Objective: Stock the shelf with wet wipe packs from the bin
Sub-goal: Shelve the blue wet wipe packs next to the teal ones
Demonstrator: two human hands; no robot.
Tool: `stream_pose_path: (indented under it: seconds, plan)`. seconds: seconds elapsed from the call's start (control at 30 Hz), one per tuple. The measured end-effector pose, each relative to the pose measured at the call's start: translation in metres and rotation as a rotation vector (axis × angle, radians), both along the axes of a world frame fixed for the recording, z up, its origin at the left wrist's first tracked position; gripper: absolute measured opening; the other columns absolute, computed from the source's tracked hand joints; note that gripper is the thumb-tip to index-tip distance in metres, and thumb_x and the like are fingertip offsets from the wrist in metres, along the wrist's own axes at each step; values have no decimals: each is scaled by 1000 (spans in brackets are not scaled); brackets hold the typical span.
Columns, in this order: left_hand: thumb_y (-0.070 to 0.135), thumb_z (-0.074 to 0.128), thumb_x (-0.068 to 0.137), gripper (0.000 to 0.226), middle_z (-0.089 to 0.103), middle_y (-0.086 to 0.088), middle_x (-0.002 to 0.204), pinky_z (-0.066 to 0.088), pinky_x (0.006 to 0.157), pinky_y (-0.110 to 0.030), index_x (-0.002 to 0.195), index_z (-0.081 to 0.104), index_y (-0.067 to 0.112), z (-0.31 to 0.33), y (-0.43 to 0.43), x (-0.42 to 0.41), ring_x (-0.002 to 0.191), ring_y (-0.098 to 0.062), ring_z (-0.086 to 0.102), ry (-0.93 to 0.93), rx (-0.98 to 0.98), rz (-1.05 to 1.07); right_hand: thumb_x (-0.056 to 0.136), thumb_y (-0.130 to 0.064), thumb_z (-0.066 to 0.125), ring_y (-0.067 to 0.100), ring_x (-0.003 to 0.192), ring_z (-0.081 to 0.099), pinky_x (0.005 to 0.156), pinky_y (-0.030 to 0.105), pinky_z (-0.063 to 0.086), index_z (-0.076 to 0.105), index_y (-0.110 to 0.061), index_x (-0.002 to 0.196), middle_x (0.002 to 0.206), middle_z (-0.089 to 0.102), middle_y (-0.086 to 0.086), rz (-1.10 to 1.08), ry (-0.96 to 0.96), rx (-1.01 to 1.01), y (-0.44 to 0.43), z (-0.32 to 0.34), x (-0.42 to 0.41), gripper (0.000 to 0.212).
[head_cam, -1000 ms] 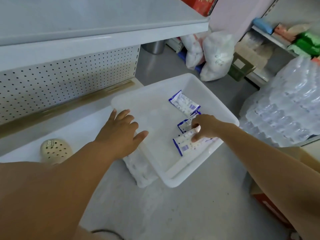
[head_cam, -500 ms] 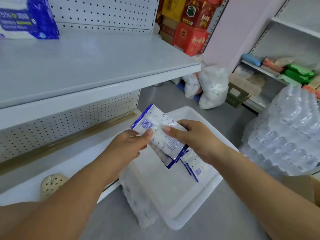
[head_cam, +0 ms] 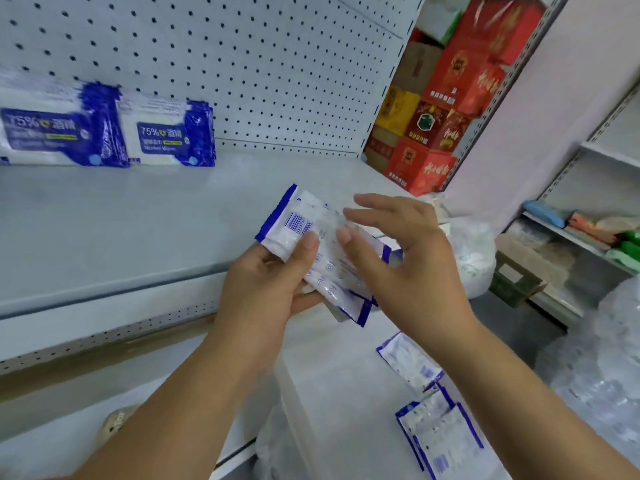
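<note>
My left hand (head_cam: 266,285) grips a small stack of white wet wipe packs (head_cam: 304,233) with blue edges, barcode side up, in front of the grey shelf (head_cam: 138,216). My right hand (head_cam: 408,258) hovers over the stack with fingers spread, its thumb touching the top pack. Two larger blue and white wipe packs (head_cam: 104,133) stand against the pegboard at the back left of the shelf. Below, the white bin (head_cam: 329,393) holds several more packs (head_cam: 436,434).
Red and yellow cartons (head_cam: 443,109) are stacked behind the shelf's right end. A white plastic bag (head_cam: 474,251) lies on the floor. Another shelf unit (head_cam: 588,237) with coloured goods stands at right, with wrapped bottles (head_cam: 606,368) beside the bin.
Both hands have risen from the bin to shelf height with the packs. My right hand has let go of the stack and opened its fingers; the view has tilted up.
</note>
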State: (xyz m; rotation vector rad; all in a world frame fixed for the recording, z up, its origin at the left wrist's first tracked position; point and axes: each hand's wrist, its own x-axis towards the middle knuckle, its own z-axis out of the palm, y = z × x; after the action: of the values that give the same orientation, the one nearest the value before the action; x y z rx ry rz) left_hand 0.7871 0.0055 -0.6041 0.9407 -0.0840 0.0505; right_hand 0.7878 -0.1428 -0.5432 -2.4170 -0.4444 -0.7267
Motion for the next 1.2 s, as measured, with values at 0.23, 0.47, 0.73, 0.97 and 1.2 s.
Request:
stream_pose_path:
  seconds: [0.23,0.47,0.73,0.97,1.2]
  plan:
    - [38,66,80,48,73,-8,117,58,88,-40,122,65,15,39,49,46,107,-25,71,-92,-126,59,86,-49,71,-1,113,60,99,23,48,72,-26,118,119,69,-18,195,88,153,57,30,55,39]
    - [39,66,90,30,76,-10,104,60,83,-36,99,63,10,71,108,85,98,-23,74,-102,-84,253,72,-49,85,-2,105,64,85,26,58,72,-30,111,110,70,-18,354,221,311,131,66,114,46]
    - [37,68,90,38,76,-12,104,62,78,-35,103,64,2,74,176,96,99,-26,73,-35,-81,527,85,-48,74,18,102,72,95,44,57,71,-23,118,113,75,-3,587,529,569,200,60,169,41]
    - [38,63,96,29,77,-6,83,61,80,-51,83,67,13,62,196,94,84,-24,75,99,69,789,92,-55,60,33,107,68,98,47,54,71,-13,120,117,72,15,782,1070,1263,232,24,203,52]
    - [32,59,100,21,76,-1,81,60,82,-50,83,68,23,44,198,97,82,-22,74,160,175,836,87,-35,75,23,90,74,85,40,57,69,-15,121,107,77,6,547,868,1210,223,0,227,40]
